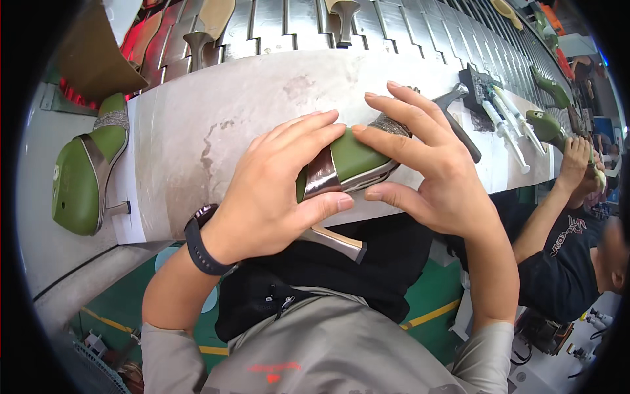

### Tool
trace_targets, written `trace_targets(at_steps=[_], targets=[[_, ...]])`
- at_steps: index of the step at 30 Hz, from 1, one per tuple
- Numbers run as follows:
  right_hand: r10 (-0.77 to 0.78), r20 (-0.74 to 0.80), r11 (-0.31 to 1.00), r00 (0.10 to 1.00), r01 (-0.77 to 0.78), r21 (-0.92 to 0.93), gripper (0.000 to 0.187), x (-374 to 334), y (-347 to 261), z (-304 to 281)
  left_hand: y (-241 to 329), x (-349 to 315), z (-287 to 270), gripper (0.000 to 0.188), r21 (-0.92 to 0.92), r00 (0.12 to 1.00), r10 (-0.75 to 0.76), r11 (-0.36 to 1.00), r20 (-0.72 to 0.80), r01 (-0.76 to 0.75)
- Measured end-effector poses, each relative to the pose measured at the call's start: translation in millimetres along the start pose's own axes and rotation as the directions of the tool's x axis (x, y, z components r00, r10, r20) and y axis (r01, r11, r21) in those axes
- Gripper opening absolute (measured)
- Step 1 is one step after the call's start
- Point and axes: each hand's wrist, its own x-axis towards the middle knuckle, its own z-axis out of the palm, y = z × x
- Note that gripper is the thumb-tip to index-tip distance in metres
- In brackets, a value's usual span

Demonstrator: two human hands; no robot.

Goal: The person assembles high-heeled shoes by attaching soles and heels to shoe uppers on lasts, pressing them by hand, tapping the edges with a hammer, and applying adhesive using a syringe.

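Observation:
A heeled sandal on a green shoe last lies across the near edge of the worktable. Its bronze strap crosses the last, and a glittery strap wraps the far end. My left hand grips it, fingers over the top and thumb along the near side. My right hand has its fingers spread over the other end, index over the last and thumb beside the sole edge. Below my left hand, a beige piece with a bronze edge sticks out over my lap; its other end is hidden.
Another sandal on a green last stands at the left. A hammer and several syringes on a black block lie at the right. Behind runs a metal slat conveyor with beige soles and heels. A co-worker's hand holds another last.

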Motion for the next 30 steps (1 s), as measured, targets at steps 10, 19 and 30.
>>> trace_targets(at_steps=[10,19,30], targets=[[0.163,-0.066,0.986,0.984,-0.160,0.050,0.061,7.5,-8.8,-1.3,11.5,4.9,8.0,0.070,-0.030,0.990,-0.119,0.993,-0.071,0.117],[0.245,-0.478,0.873,0.844,-0.406,-0.271,0.057,-60.4,75.5,40.2,21.8,6.0,15.7,0.083,0.171,1.000,-0.004,0.985,-0.020,0.007],[0.208,-0.368,0.972,0.906,-0.148,0.185,0.040,-76.3,-29.5,10.8,15.8,17.2,13.3,0.094,0.150,0.998,-0.025,0.989,0.058,0.016]])
